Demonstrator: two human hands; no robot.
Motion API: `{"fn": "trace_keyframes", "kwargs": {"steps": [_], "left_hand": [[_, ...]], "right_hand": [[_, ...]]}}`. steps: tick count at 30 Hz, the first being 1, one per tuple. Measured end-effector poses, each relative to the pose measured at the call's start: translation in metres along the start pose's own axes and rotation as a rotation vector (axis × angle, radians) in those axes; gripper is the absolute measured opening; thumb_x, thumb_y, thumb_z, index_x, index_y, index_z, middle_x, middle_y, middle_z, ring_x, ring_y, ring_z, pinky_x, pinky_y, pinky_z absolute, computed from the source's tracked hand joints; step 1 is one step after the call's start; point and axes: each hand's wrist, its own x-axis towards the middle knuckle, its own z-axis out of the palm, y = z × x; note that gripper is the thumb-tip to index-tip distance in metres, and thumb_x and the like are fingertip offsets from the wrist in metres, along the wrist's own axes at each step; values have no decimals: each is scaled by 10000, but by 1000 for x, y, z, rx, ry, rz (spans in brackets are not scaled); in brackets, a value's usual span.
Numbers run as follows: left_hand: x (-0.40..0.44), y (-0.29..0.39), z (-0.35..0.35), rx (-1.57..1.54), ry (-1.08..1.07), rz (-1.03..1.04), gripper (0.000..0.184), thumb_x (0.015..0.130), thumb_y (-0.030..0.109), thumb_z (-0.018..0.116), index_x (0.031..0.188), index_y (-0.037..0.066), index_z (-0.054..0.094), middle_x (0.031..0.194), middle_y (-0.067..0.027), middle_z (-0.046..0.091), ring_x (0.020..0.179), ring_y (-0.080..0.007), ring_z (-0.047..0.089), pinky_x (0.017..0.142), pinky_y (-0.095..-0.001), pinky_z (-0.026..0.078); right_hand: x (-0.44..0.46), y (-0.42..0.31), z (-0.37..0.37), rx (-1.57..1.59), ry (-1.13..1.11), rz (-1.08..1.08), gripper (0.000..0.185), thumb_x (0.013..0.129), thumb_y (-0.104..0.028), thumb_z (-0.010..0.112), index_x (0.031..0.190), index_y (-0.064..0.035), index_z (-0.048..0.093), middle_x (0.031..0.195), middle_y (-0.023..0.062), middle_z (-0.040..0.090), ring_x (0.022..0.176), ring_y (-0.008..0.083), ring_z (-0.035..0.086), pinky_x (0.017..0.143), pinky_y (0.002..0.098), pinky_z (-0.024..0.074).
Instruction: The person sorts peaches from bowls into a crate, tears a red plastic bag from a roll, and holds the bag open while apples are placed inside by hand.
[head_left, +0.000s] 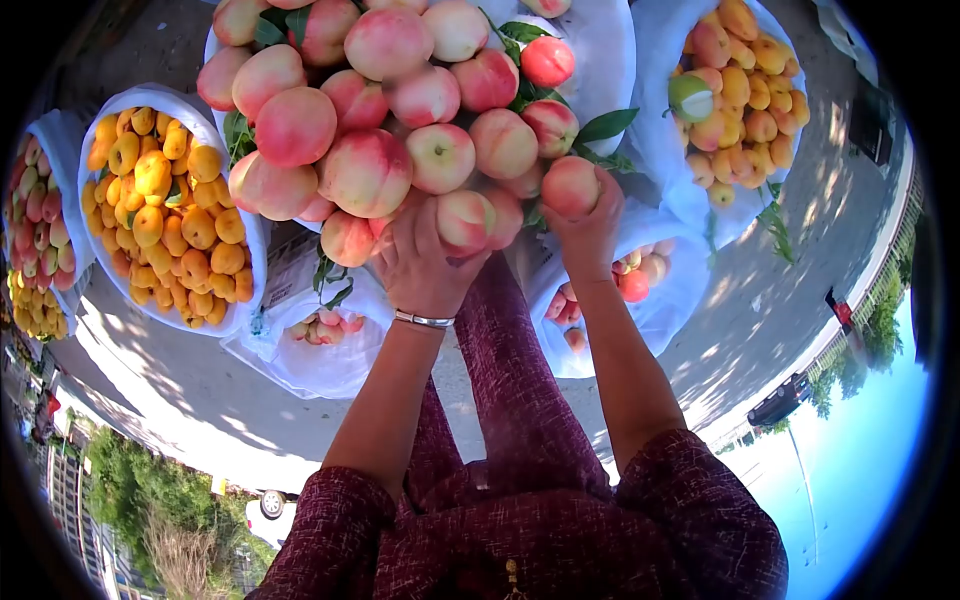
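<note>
A large heap of pink and yellow peaches (366, 172), with green leaves (607, 125) among them, lies in front of me. My left hand (425, 262), with a silver bracelet on its wrist, is at the near edge of the heap. Its fingers curl round a peach (465, 222), partly hiding the fruit beside it. Further right, my right hand (592, 225) grips another peach (571, 187), with fingers and thumb wrapped about its side. A small red peach (547, 62) sits higher up on the heap's right side.
Yellow fruit (160, 215) fills a white-lined basket on the left, and more yellow fruit (745, 95) stands at upper right. Below the heap are two white-lined containers with smaller peaches (325, 326) (633, 287). Pavement (740, 300) runs around them; a parked car (779, 401) stands far right.
</note>
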Motion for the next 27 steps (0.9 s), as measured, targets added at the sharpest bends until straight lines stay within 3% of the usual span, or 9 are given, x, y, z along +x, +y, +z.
{"fn": "trace_keyframes", "kwargs": {"steps": [11,18,24,25,27], "left_hand": [[-10,-12,-15,-54,-21,39,964,516,428,870,1342,128,476,1275,-98,484,1150,-309,458,979,-466,361],[-31,-47,-33,-134,19,52,926,520,326,885,1321,83,490,1251,-122,503,1128,-322,473,973,-437,365],[-74,-97,-48,-174,33,-4,867,545,283,877,1295,64,501,1239,-130,516,1120,-321,487,961,-439,371],[-85,-109,-52,-192,56,-7,828,558,262,872,1276,62,510,1231,-128,519,1116,-323,490,960,-441,373],[-108,-131,-58,-211,71,-63,808,566,246,867,1269,61,514,1227,-130,520,1114,-327,490,958,-443,375]], "right_hand": [[0,12,2,-247,23,-603,728,620,-99,819,1256,-183,474,1322,112,447,1150,354,493,958,467,455],[6,25,-13,-149,-191,-487,851,604,-79,828,1333,-158,397,1422,143,378,1256,385,433,1032,454,427],[-3,17,-10,-287,-174,-461,961,601,-92,839,1410,-102,322,1444,159,345,1288,388,399,1061,450,398],[-4,17,-10,-266,-147,-499,963,607,-88,841,1416,-111,318,1458,150,327,1290,376,401,1010,425,454],[-10,10,-13,-276,-148,-463,959,637,-60,829,1433,-125,300,1473,127,307,1284,336,412,786,341,571]]}}
